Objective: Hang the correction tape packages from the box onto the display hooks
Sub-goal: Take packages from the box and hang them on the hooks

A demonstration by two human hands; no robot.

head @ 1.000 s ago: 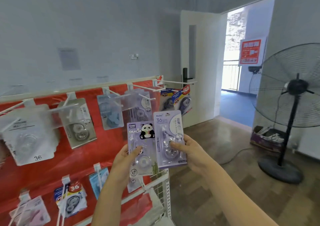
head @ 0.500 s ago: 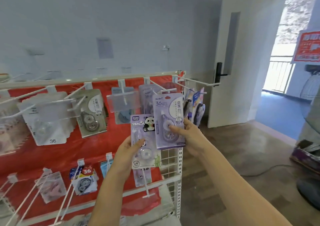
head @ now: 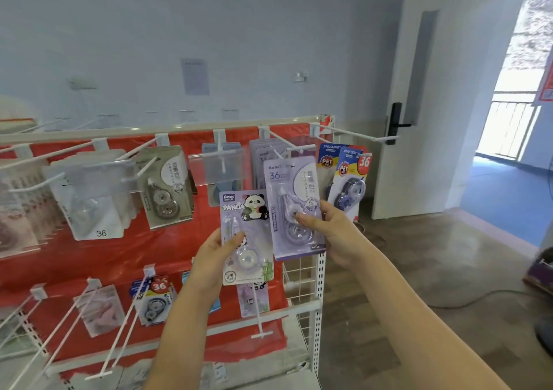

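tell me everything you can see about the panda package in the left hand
The panda package is a pale lilac card with a clear plastic blister over a whitish correction tape roller. A cartoon panda and the word PANDA sit near its top, green bamboo at the lower right corner, a small round stamp lower left. It is held upright, facing the camera, in front of the red-backed display rack. The left hand pinches its left edge, thumb across the front. Its right edge sits beside or slightly under the purple package in the right hand.
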